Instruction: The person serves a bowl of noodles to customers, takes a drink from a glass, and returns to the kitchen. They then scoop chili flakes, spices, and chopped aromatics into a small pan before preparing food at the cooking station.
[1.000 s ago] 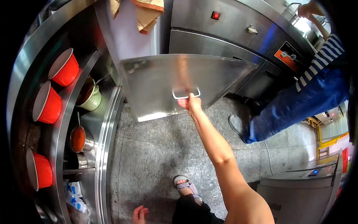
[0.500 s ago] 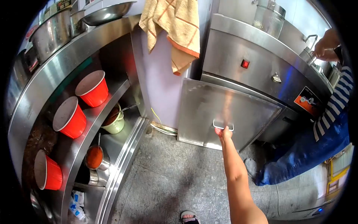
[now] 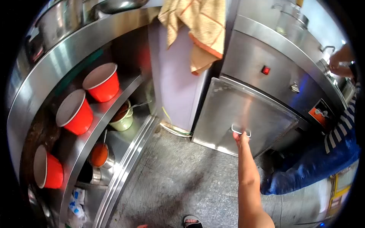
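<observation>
My right hand [image 3: 241, 138] reaches forward with its fingers wrapped round the white handle [image 3: 241, 130] of a flat stainless-steel door [image 3: 224, 114]. The door stands slightly ajar at the front of a steel kitchen unit [image 3: 247, 53], below a red switch [image 3: 265, 70]. Its left edge sticks out past the unit's front. At the bottom edge shows a small sliver of skin [image 3: 142, 226]; whether it belongs to my left hand, I cannot make out.
Left, a steel shelf holds several red tubs [image 3: 101, 82], a pale green tub [image 3: 122, 121] and a steel pot of orange-red sauce [image 3: 99, 155]. A yellow towel [image 3: 197, 26] hangs ahead. Right, another person in a striped sleeve [image 3: 338, 133] stands close beside the door.
The door has swung closer to the unit, with my right hand still on its handle. My view has shifted, so the scene sits further right. A sliver of skin has appeared at the bottom edge.
</observation>
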Tool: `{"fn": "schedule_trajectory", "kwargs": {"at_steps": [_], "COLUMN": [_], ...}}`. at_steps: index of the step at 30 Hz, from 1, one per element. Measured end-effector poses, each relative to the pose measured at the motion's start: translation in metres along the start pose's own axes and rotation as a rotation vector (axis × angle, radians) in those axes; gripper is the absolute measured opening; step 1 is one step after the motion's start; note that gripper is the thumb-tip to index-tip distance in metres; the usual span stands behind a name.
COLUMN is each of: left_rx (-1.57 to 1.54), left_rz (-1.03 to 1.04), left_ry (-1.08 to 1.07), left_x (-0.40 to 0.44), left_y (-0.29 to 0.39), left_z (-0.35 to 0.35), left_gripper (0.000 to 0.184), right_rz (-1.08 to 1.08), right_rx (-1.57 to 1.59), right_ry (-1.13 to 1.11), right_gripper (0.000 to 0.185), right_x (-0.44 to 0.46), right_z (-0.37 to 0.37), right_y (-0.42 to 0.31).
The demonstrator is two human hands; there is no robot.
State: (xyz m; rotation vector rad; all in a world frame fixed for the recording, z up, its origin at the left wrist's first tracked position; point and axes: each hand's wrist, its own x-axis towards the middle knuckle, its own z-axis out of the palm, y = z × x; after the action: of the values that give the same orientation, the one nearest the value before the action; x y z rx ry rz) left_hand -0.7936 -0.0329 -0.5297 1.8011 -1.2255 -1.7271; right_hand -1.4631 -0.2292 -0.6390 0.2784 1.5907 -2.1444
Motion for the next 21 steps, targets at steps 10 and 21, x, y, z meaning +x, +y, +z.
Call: {"fn": "schedule_trajectory", "kwargs": {"at_steps": [10, 21], "left_rx": [0.092, -0.379], "left_rz": [0.144, -0.034], "left_ry": [0.077, 0.176], "left_x": [0.004, -0.057], "left_y": [-0.046, -0.033], "left_z": [-0.006, -0.112], "left_gripper": [0.024, 0.027], "right_rz": [0.03, 0.531], "right_rx": [-0.022, 0.026], "right_ry": [-0.705, -0.531], "right_gripper": [0.053, 0.03], "right_x": [0.107, 0.013], "right_z": [-0.041, -0.05], "right_y": [0.034, 0.119]}}
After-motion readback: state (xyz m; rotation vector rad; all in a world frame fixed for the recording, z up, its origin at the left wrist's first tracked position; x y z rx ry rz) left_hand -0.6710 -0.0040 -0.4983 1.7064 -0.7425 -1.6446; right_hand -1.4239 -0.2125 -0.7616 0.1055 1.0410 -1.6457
